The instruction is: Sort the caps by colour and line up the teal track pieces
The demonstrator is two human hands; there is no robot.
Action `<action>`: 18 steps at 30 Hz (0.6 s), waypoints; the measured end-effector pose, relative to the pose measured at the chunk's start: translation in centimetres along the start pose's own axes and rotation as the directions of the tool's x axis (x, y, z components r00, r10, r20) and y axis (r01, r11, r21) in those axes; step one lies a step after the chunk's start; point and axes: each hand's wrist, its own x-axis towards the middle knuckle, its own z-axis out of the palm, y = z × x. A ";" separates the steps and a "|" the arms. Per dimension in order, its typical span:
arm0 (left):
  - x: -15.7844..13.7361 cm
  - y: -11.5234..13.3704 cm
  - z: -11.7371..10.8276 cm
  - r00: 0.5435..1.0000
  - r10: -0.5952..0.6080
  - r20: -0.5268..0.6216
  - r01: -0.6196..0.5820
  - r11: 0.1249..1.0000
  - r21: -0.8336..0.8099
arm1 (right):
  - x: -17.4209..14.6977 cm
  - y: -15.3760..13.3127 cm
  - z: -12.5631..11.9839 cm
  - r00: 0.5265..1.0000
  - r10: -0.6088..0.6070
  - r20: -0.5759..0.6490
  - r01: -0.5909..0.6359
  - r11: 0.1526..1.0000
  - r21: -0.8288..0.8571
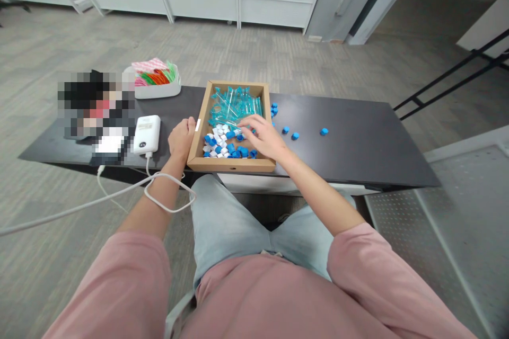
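A brown cardboard box holds clear turquoise plastic pieces in its far part. White blocks and blue blocks lie mixed in its near part. Over these, my right hand reaches in from the right, its fingers stretched out and apart, with nothing visible in them. My left hand rests on the table against the box's left wall with fingers curled closed; whatever is inside them, if anything, is hidden.
Several loose blue blocks lie on the dark table right of the box. To the left are a white power bank, its cable looping over my left forearm, a white tray of colourful strips, and a pixelated area.
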 end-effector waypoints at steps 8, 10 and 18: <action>0.0 0.1 -0.2 1.000 0.008 0.007 -0.008 1.000 0.016 | -10.0 10.9 -10.9 0.901 0.344 -0.265 -0.427 0.814 -0.393; -0.1 0.1 -0.3 1.000 0.004 0.015 -0.005 1.000 0.015 | -12.0 13.6 -11.9 0.879 0.432 -0.202 -0.476 0.764 -0.437; 0.2 -0.3 0.1 1.000 -0.016 -0.003 0.016 1.000 0.011 | -6.4 16.7 -8.0 0.931 0.357 0.072 -0.305 0.873 -0.380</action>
